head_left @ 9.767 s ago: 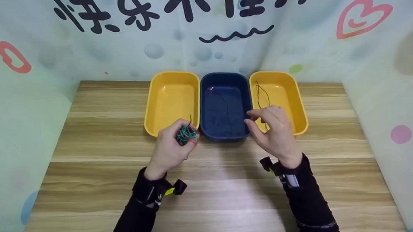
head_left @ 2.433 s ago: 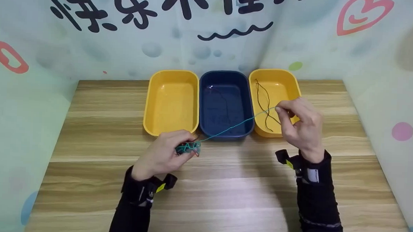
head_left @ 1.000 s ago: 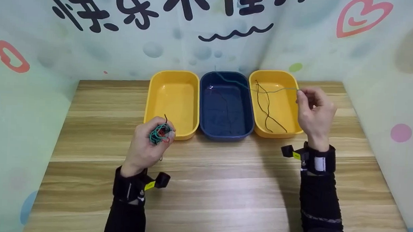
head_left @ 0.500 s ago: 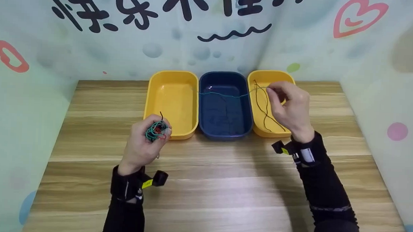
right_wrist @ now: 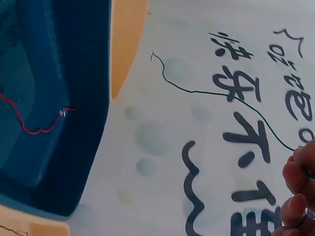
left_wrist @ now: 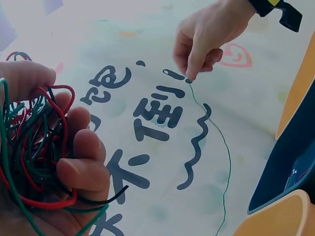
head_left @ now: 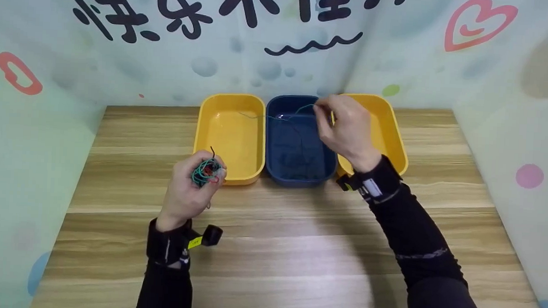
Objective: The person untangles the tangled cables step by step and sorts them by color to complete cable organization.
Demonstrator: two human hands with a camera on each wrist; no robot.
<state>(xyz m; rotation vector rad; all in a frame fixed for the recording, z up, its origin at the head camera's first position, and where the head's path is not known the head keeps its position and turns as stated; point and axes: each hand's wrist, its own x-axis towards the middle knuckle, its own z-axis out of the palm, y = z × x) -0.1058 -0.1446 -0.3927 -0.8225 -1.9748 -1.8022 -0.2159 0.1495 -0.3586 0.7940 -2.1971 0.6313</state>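
Note:
In the head view my left hand (head_left: pixel 187 189) grips a tangled bundle of wires (head_left: pixel 206 172) at the front of the left yellow bin. Green, red and black strands (left_wrist: pixel 37 147) show between its curled fingers in the left wrist view. Thumb and forefinger of my right hand (head_left: pixel 347 127) pinch one end of a green wire (head_left: pixel 275 118), raised above the bins. The wire's free end trails left over the left yellow bin (head_left: pixel 230 145). Inside the dark blue bin (head_left: pixel 296 176) lies a single red wire (right_wrist: pixel 37 132).
On the right stands another yellow bin (head_left: pixel 390 131), partly covered by my right hand; a dark wire (right_wrist: pixel 12 231) shows in it. The three bins stand side by side on the wood-grain table (head_left: pixel 288 247), against a printed backdrop (head_left: pixel 166 70).
My right hand has drawn the green wire out of the bundle to the right, then carried it back left over the blue bin. My left hand has shifted left with the bundle.

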